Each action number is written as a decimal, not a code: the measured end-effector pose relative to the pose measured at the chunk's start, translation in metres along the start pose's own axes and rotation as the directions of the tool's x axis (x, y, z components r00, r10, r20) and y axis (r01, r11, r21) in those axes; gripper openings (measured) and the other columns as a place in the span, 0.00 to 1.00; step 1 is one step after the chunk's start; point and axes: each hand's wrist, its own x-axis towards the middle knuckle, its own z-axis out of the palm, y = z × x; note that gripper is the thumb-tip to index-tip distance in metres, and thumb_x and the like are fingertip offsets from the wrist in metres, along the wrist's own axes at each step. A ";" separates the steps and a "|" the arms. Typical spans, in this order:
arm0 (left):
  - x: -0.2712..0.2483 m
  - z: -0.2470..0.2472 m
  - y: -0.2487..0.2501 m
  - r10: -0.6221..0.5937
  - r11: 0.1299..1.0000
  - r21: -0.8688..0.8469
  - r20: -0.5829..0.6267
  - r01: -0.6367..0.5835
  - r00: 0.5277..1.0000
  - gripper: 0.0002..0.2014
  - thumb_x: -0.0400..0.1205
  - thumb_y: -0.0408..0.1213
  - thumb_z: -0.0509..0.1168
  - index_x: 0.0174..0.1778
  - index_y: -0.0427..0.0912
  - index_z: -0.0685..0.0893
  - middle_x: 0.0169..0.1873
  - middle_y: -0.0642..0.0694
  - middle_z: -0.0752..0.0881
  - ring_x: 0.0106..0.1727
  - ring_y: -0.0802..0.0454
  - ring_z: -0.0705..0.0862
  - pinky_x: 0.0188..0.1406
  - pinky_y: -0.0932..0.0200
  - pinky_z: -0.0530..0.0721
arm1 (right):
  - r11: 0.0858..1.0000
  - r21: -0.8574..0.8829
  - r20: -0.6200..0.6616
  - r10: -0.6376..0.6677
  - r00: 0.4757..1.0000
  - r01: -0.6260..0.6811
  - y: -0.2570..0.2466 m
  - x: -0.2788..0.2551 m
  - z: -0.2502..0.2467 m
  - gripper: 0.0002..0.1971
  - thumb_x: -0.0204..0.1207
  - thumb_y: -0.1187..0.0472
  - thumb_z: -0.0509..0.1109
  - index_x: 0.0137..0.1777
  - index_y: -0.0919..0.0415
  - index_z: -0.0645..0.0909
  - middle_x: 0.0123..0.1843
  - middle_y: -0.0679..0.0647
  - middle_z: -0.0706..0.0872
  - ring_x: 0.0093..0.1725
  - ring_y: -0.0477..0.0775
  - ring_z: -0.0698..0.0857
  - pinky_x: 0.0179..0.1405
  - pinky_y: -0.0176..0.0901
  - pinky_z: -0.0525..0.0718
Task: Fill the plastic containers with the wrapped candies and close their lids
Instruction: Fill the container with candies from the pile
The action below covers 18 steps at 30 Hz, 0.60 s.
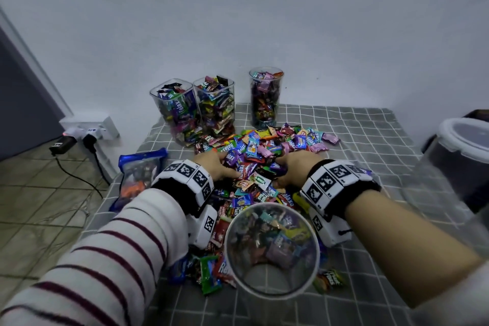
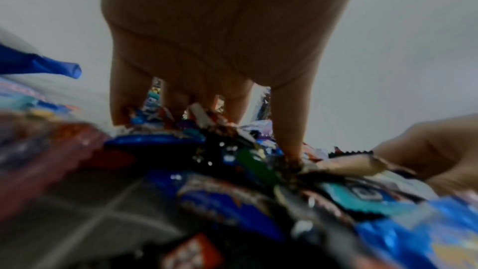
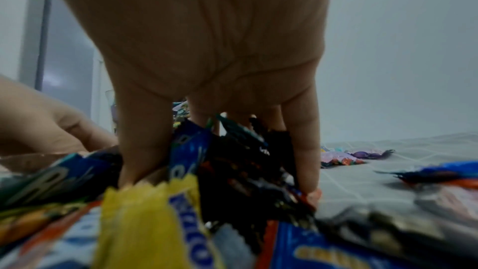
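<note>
A heap of wrapped candies lies on the grey checked cloth. My left hand and right hand dig into it from either side, fingers curled round a bunch of candies between them. In the left wrist view the left hand has its fingers sunk in wrappers. The right wrist view shows the right hand clutching dark and blue wrappers. A round clear container, lidless and partly filled, stands just in front of the hands. Three full lidless containers stand at the back.
A blue bag lies at the table's left edge. A large clear container with a white lid stands at the far right. A power strip with plugs sits on the floor to the left. The wall is close behind the table.
</note>
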 end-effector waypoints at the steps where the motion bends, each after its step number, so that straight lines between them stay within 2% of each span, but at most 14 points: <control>1: -0.004 0.000 0.000 0.003 1.000 0.018 -0.037 -0.002 0.999 0.37 0.75 0.54 0.70 0.79 0.48 0.66 0.75 0.44 0.73 0.72 0.44 0.74 0.65 0.57 0.73 | 1.000 -0.003 -0.006 -0.006 1.000 0.006 -0.001 -0.002 0.000 0.34 0.74 0.42 0.70 0.78 0.52 0.68 0.73 0.55 0.76 0.71 0.59 0.75 0.68 0.50 0.76; 4: -0.010 0.000 0.004 0.028 0.994 0.104 -0.097 -0.018 0.995 0.33 0.76 0.52 0.71 0.76 0.49 0.71 0.74 0.46 0.74 0.72 0.46 0.74 0.64 0.57 0.74 | 1.000 0.011 -0.029 -0.020 0.999 0.020 -0.002 -0.007 -0.001 0.27 0.75 0.47 0.71 0.74 0.51 0.73 0.68 0.55 0.81 0.66 0.57 0.80 0.62 0.46 0.79; 8: -0.018 -0.001 0.010 0.062 0.984 0.172 -0.145 -0.037 0.987 0.23 0.79 0.49 0.68 0.70 0.50 0.79 0.67 0.46 0.81 0.66 0.45 0.79 0.58 0.55 0.78 | 0.999 0.027 -0.097 -0.034 0.995 0.037 -0.002 -0.014 0.001 0.14 0.77 0.55 0.70 0.62 0.51 0.82 0.58 0.55 0.86 0.58 0.57 0.83 0.55 0.45 0.81; 12: -0.026 -0.002 0.011 0.077 0.991 0.127 -0.241 -0.047 0.967 0.17 0.81 0.44 0.67 0.63 0.42 0.85 0.61 0.42 0.85 0.62 0.44 0.81 0.58 0.54 0.79 | 0.996 0.079 -0.157 -0.020 0.987 0.033 0.001 -0.026 0.002 0.12 0.79 0.57 0.67 0.60 0.55 0.84 0.56 0.57 0.86 0.58 0.58 0.82 0.47 0.41 0.75; 15: -0.033 -0.005 0.009 0.065 0.997 0.060 -0.281 -0.050 0.957 0.17 0.81 0.44 0.67 0.64 0.42 0.84 0.60 0.41 0.85 0.62 0.43 0.81 0.59 0.53 0.79 | 0.989 0.146 -0.224 0.022 0.974 0.011 0.005 -0.032 0.001 0.14 0.80 0.60 0.64 0.63 0.55 0.83 0.59 0.59 0.86 0.61 0.60 0.82 0.52 0.43 0.78; 18: -0.041 -0.008 0.008 0.071 0.997 0.040 -0.318 -0.062 0.946 0.15 0.80 0.46 0.67 0.59 0.43 0.87 0.55 0.41 0.86 0.58 0.42 0.82 0.53 0.53 0.80 | 0.972 0.234 -0.272 0.048 0.961 0.017 0.007 -0.040 -0.003 0.14 0.80 0.60 0.64 0.63 0.56 0.83 0.58 0.61 0.86 0.59 0.61 0.82 0.54 0.46 0.79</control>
